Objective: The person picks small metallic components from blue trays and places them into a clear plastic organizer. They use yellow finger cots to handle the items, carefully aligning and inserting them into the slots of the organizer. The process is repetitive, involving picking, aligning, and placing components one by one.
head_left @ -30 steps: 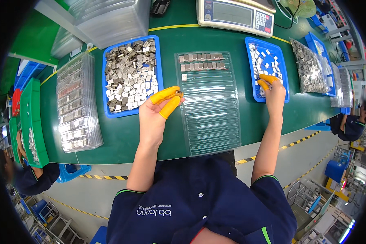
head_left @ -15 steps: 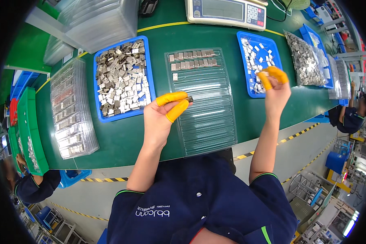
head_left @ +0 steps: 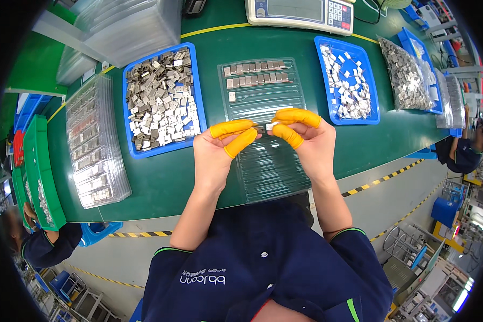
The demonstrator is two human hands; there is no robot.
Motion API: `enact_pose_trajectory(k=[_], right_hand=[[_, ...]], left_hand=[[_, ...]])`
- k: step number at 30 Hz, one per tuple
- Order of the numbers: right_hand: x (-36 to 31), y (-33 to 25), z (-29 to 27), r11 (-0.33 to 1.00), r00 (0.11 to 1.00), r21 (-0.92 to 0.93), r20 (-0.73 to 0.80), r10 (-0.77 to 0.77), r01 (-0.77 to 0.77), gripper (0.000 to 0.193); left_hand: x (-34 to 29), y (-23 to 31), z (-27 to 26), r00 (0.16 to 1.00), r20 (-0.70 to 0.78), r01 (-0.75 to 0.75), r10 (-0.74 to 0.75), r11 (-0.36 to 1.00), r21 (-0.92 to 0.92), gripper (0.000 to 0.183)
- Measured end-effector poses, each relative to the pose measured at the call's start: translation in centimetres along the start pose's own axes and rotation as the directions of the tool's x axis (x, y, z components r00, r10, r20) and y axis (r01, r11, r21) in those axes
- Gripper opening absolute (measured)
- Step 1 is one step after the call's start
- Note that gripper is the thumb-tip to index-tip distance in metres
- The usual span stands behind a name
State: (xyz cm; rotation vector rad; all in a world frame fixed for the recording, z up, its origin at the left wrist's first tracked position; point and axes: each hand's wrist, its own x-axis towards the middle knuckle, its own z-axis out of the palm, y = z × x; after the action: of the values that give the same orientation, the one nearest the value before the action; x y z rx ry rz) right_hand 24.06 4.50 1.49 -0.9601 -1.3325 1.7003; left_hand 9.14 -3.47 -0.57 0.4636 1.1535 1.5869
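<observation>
**Opposed Pinch Hold, With Counts**

The left hand (head_left: 212, 154) pinched one grey metal part (head_left: 260, 129) between thumb and forefinger; the right hand (head_left: 312, 151) pinched one white part (head_left: 270, 126) in the same manner. The fingers (head_left: 240, 144) of each hand were pressed inward on their piece, apparently by its outer end so that the facing ends stayed exposed. Both pieces were located above the middle of the clear tray (head_left: 276, 182), just beside each other; contact between them could not be determined. Four yellow finger covers (head_left: 298, 116) were visible, two per hand, likely worn for grip or cleanliness.

The single clear tray lay flat in front of the body, probably for equal access by both hands. It held two rows of parts (head_left: 254, 80) at the far end and one lone part (head_left: 232, 96) at the left of the third row. Pieces per row were too small to count reliably.

Two trays flanked it, seemingly one per hand: the left blue tray (head_left: 161, 151), heaped with uncountable loose metal parts (head_left: 161, 102), and the right blue tray (head_left: 354, 122), with dozens of loose white parts (head_left: 354, 107). Farther out on the tabletop (head_left: 166, 182) were one scale (head_left: 295, 13), one bag of parts (head_left: 408, 75) and one stack of filled trays (head_left: 96, 145).
</observation>
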Motion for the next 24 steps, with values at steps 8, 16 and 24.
enact_pose_trajectory(k=[8,16,24], right_hand=[[-0.2,-0.1,0.4,0.999,1.000,-0.027,-0.023,0.018,-0.019,0.017],[-0.1,0.1,0.1,0.998,0.996,-0.010,0.074,0.057,-0.057,0.021],[0.3,0.3,-0.9,0.917,0.880,0.197,0.405,0.247,-0.348,0.021]], left_hand=[[-0.2,0.1,-0.2,0.999,-0.011,-0.037,0.037,0.999,0.021,0.023],[-0.5,0.1,-0.2,0.998,0.037,-0.059,0.057,0.997,0.055,0.021],[-0.6,0.8,-1.5,0.956,0.247,0.179,-0.158,0.982,-0.064,0.024]])
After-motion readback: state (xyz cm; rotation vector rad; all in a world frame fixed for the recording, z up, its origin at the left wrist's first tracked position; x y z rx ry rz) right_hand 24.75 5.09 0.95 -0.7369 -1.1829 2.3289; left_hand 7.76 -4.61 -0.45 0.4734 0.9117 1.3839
